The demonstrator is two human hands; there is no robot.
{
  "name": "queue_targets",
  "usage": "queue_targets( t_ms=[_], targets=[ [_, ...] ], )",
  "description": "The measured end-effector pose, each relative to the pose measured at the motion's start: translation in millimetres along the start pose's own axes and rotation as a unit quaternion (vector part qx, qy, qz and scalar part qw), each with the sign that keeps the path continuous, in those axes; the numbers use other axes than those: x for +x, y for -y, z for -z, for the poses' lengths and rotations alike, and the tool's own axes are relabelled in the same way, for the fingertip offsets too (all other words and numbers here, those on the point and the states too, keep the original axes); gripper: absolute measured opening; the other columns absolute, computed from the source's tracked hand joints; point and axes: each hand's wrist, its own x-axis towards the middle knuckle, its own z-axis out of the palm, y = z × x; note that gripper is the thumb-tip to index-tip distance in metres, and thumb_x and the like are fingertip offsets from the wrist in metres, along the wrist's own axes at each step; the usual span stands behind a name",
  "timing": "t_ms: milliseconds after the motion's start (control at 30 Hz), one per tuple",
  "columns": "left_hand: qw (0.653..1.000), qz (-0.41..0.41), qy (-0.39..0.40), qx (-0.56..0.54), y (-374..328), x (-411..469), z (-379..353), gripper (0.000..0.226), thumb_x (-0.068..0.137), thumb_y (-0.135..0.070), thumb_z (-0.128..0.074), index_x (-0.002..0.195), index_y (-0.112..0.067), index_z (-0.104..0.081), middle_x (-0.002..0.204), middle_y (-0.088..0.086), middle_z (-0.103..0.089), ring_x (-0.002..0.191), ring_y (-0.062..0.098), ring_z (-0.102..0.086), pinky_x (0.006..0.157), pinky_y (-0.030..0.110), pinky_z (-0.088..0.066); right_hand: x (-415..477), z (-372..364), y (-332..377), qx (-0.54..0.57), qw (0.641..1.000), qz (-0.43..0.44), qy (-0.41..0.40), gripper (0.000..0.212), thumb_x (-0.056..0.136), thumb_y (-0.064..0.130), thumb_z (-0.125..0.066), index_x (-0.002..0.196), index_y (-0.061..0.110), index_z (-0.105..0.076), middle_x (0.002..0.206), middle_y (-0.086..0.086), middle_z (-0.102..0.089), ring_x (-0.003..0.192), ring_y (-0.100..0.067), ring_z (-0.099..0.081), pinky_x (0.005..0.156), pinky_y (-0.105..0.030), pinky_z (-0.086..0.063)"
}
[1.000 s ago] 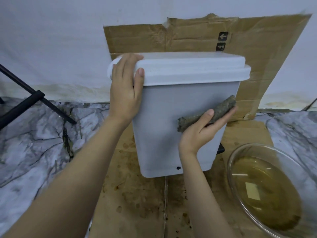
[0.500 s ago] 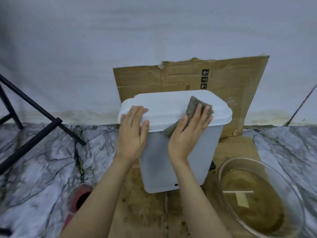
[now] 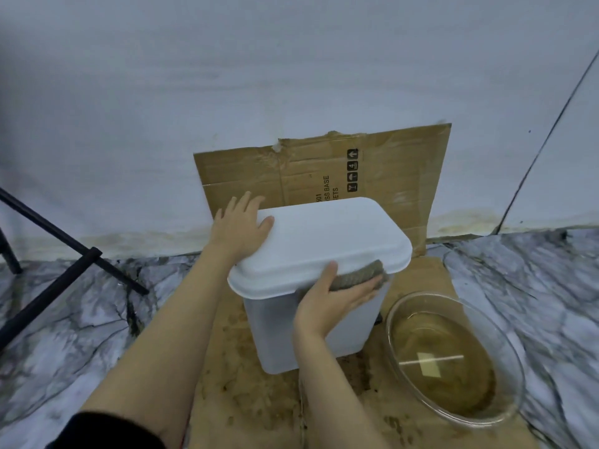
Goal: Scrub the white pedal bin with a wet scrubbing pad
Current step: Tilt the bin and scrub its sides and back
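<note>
Beneath bin lid (image 3: 324,241), right grip (image 3: 327,303) presses pad (image 3: 356,279).

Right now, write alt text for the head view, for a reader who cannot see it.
A right hand presses a grey scrubbing pad to a white pedal bin just under its lid; the left hand rests on the lid.

Stained, damp flat brown cardboard sheet (image 3: 246,384) lies mid-floor on the grey-veined marble-pattern floor (image 3: 81,335). A second brown cardboard panel (image 3: 398,176) with black printed handling symbols (image 3: 352,170) stands at the floor's far edge, leaning on the white wall (image 3: 291,76). Round clear glass bowl (image 3: 418,294) of murky brown water (image 3: 453,393) sits at the sheet's right edge, black metal stand legs (image 3: 64,273) cross near the floor's left edge, and a thin dark line (image 3: 551,124) runs up the wall at right, cable or seam unclear.
</note>
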Motion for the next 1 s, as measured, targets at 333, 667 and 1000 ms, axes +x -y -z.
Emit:
queue_targets(
  t_ms=[333,667,1000],
  targets=[
    [0.997,0.044,0.054,-0.025,0.6,-4.7,-2.2,0.055,0.098,-0.048,-0.025,0.145,-0.019,-0.027,0.150,0.011,-0.032,0.133,0.032,-0.036,0.105,0.047,-0.033,-12.6,-13.9,1.6,0.047,0.997,-0.045,0.035,0.111,0.080,0.037,-0.070,0.147,0.024,0.017,0.157,0.004,0.001,0.133,-0.011,-0.032,0.093,-0.022,-0.039],
    [0.989,0.133,-0.061,-0.016,-27.7,-71.5,-3.8,0.054,0.088,-0.062,-0.037,0.122,-0.024,-0.055,0.119,0.004,-0.054,0.111,0.030,-0.050,0.098,0.050,-0.032,73.1,27.3,28.3,-0.060,0.976,-0.024,0.210,0.090,0.077,0.037,-0.065,0.148,0.036,-0.011,0.142,0.005,-0.042,0.119,-0.019,-0.048,0.099,-0.040,-0.043],
    [0.814,0.161,0.138,-0.542,-9.9,-36.7,-29.6,0.070,0.083,-0.053,-0.060,0.142,-0.030,-0.033,0.132,-0.004,-0.052,0.108,0.018,-0.059,0.096,0.038,-0.048,64.0,62.0,17.5,-0.057,0.964,-0.033,0.257,0.097,0.077,0.041,-0.071,0.149,0.029,-0.008,0.125,0.015,-0.045,0.110,-0.010,-0.050,0.093,-0.030,-0.044]
  ],
)
